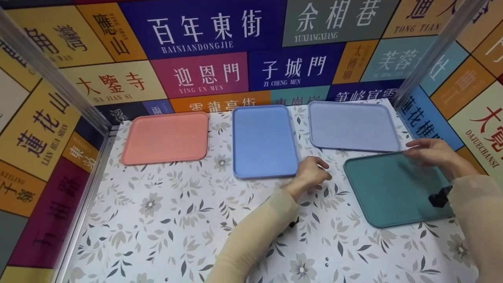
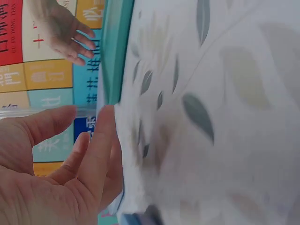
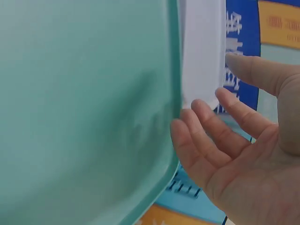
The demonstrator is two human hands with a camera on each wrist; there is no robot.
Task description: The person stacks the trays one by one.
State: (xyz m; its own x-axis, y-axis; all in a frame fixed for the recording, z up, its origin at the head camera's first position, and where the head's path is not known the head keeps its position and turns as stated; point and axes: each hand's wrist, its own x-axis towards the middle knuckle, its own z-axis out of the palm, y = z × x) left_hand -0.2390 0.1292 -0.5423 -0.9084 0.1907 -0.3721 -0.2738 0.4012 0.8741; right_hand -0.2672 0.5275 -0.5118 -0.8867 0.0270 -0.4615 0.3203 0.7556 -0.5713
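Note:
A green tray (image 1: 397, 192) lies flat at the right of the table, slightly turned. Over its far edge hovers my right hand (image 1: 430, 152), fingers loosely spread; in the right wrist view its fingertips (image 3: 180, 133) are close to the tray's rim, and I cannot tell whether they touch. My left hand (image 1: 313, 173) is between the green tray and the blue tray (image 1: 265, 141), near the blue tray's near right corner. Its fingers look relaxed and extended in the left wrist view, with no object in them. The left forearm covers part of the tabletop.
A pink tray (image 1: 167, 137) lies at the back left, and a pale lavender-blue tray (image 1: 353, 125) at the back right, just behind the green one. The tabletop (image 1: 177, 228) has a leaf-and-flower print. Colourful panels with Chinese lettering (image 1: 204, 27) wall in the back and sides.

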